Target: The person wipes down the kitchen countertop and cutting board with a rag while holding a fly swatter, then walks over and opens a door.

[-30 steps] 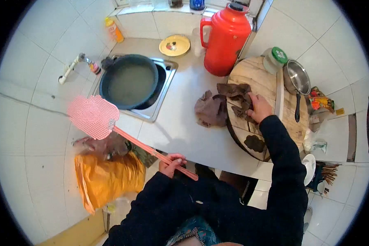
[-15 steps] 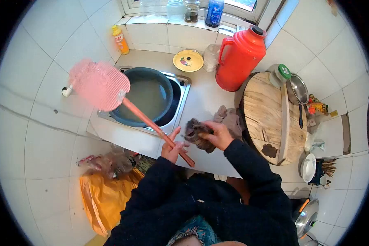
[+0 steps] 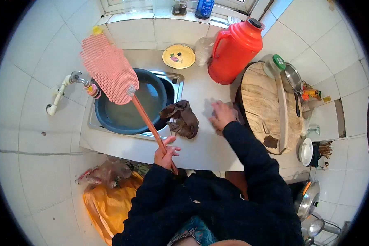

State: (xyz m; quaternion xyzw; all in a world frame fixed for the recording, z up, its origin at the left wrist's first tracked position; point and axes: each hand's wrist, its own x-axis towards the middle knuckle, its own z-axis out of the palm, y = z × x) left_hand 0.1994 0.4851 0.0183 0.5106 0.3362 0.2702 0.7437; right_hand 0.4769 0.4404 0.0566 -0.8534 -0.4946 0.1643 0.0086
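A pink fly swatter (image 3: pixel 111 70) is in my left hand (image 3: pixel 166 153), whose fingers wrap its reddish handle; its mesh head is raised over the sink. A crumpled dark brown cloth (image 3: pixel 186 123) lies on the counter at the sink's right edge, apart from both hands. My right hand (image 3: pixel 223 115) is over the counter with fingers apart, slightly blurred. Beside and partly beneath it is a greyish-brown cloth (image 3: pixel 238 115), mostly hidden; whether the hand touches it I cannot tell. A dark basin (image 3: pixel 100 117) of cloudy water sits in the metal sink (image 3: pixel 177 88).
A red thermos (image 3: pixel 236 52) stands at the back, near a yellow lid (image 3: pixel 178 56) and stacked clear cups (image 3: pixel 203 51). On the right is a round wooden board (image 3: pixel 260 108) with a green-lidded jar (image 3: pixel 274 65) on it. A tap (image 3: pixel 76 77) juts from the left wall.
My right hand has let go of the dark brown cloth, now on the counter by the sink, and moved toward the greyish-brown cloth. The swatter stays in my left hand, its head tilted more upright.
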